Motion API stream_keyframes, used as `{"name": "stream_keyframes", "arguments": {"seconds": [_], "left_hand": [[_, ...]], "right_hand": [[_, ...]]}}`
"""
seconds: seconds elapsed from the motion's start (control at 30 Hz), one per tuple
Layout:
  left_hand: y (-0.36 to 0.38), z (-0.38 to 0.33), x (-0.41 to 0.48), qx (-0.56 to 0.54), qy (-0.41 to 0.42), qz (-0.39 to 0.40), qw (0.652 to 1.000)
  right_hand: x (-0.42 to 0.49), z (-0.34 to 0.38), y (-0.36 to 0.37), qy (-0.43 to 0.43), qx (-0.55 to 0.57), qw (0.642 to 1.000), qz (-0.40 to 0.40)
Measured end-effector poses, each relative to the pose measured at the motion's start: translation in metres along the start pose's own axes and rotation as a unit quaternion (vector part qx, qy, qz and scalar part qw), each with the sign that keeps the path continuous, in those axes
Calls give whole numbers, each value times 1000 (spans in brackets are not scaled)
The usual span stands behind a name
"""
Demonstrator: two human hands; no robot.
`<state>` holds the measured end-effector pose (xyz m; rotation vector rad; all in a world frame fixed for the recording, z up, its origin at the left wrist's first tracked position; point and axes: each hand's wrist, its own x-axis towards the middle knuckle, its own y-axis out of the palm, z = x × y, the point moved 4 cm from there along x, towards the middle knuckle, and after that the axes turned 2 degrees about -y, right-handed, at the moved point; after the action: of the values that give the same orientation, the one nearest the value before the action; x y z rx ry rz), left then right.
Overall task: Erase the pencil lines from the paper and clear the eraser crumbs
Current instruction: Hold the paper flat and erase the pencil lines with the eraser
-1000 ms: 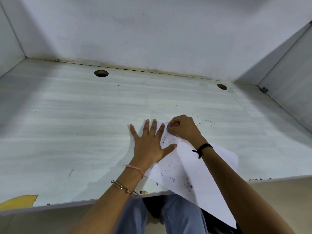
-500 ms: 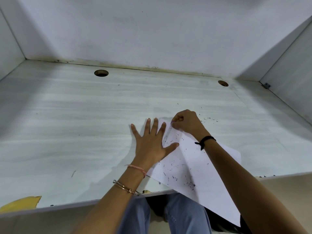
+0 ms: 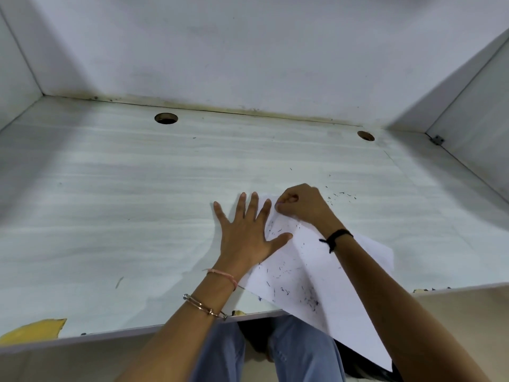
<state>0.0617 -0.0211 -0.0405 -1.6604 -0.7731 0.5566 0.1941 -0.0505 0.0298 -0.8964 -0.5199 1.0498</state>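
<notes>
A white sheet of paper (image 3: 311,271) lies slanted on the desk, its near corner hanging past the front edge. Dark eraser crumbs (image 3: 283,290) are strewn over it, and more crumbs (image 3: 341,195) lie on the desk beyond its far corner. My left hand (image 3: 245,232) rests flat on the paper's left edge, fingers spread. My right hand (image 3: 300,204) is curled at the paper's far corner and pinches a small eraser (image 3: 278,202), of which only a bluish tip shows.
The pale wood-grain desk (image 3: 137,216) is walled at the back and on both sides. Two round cable holes (image 3: 166,118) (image 3: 365,135) sit near the back wall. A yellow scrap (image 3: 33,330) lies at the front left edge. My knees show below the desk.
My right hand has shifted slightly up and back along the paper's far corner in a rubbing motion. The left hand stays flat on the paper.
</notes>
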Motion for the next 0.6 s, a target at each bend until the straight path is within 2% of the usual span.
{"name": "stream_keyframes", "arguments": {"seconds": [0.07, 0.2, 0.33, 0.43, 0.53, 0.6], "left_hand": [[-1, 1, -1, 4, 0, -2, 1000], [0, 0, -1, 4, 0, -8, 1000], [1, 1, -2, 6, 6, -1, 1000], [-2, -1, -4, 5, 9, -8, 1000], [-5, 3, -1, -46, -2, 10, 999], [-9, 4, -4, -70, 27, -32, 997]], "right_hand": [[6, 0, -8, 12, -3, 1000, -22], [-2, 4, 5, -11, -12, 999, 33], [10, -5, -8, 14, 1, 1000, -25], [9, -3, -10, 8, 0, 1000, -24], [-19, -5, 2, -6, 113, 993, -36], [-38, -10, 12, -5, 167, 985, -41]]}}
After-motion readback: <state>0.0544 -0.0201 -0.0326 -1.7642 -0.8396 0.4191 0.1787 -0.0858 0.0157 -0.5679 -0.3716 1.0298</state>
